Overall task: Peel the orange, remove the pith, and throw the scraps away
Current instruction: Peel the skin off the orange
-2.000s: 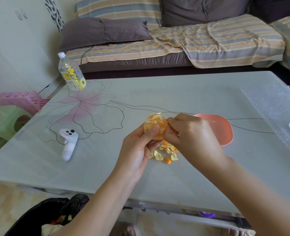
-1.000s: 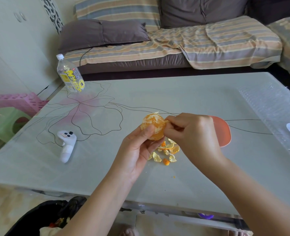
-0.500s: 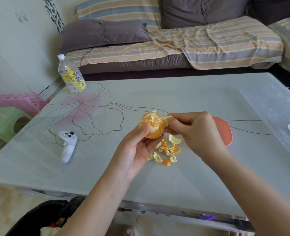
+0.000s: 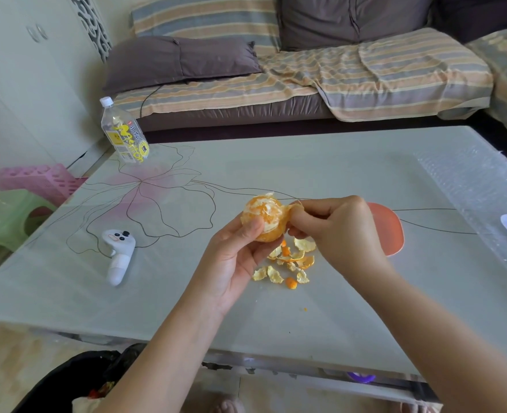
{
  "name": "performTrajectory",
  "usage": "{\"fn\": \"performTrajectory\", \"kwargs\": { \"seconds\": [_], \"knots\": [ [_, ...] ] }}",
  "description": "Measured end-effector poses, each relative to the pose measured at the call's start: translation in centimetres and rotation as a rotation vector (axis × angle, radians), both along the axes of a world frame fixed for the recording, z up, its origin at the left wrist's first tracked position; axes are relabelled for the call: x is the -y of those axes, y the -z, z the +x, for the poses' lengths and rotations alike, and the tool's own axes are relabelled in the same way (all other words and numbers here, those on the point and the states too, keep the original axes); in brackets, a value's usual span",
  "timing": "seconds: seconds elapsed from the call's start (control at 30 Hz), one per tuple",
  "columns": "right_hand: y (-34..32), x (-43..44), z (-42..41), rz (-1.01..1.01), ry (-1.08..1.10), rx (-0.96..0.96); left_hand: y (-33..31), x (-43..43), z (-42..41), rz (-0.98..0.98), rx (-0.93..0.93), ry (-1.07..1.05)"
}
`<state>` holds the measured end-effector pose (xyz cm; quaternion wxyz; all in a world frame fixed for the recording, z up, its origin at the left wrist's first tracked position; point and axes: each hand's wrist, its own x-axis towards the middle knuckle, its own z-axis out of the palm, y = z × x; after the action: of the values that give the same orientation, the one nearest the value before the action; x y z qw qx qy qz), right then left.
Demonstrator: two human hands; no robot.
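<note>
Two-handed, holding the orange up above the table, near its middle and clear of the glass top. Gripping the fruit from below and from the near side with the left hand, thumb pressing on the front, fingers curled round the underside. Pinching a flap of peel at the fruit's right edge with the right hand, thumb and curled fingers clamped on it, the flap joined to the orange at its lower end. Showing pale segments streaked with white pith over the top and front, and carrying orange rind only along the bottom and right.

Lying on the table directly under the hands: a small heap of peel scraps, pale inner faces and orange outer faces mixed. Sitting just behind the right hand and partly hidden by it: a pink dish. Standing at the table's far left corner: a clear plastic bottle with a yellow label and a white cap. Lying left of the hands, well apart from the scraps: a white controller. Covering the table's right end: a sheet of bubble wrap. Gaping on the floor at the near left, below the table edge: a black bin bag with some rubbish inside.
</note>
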<state>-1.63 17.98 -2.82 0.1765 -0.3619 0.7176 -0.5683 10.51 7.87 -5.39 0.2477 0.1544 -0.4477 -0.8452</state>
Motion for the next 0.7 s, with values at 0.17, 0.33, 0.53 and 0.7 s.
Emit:
{"fn": "performTrajectory", "kwargs": {
  "seconds": [0.17, 0.33, 0.53, 0.7],
  "knots": [
    [0.1, 0.6, -0.4, -0.116, -0.042, 0.529, 0.0, 0.0, -0.3, 0.108, -0.076, 0.02],
    [1.1, 1.4, -0.5, -0.285, -0.075, 1.068, 0.1, -0.1, -0.6, 0.241, -0.139, 0.015],
    [2.4, 1.7, -2.4, 0.09, 0.009, 0.403, -0.1, 1.5, 0.1, 0.275, -0.094, -0.131],
    [5.4, 2.8, -1.9, 0.436, -0.086, -0.273, 0.7, 2.6, 0.5, 0.143, 0.148, -0.322]
  ]
}}
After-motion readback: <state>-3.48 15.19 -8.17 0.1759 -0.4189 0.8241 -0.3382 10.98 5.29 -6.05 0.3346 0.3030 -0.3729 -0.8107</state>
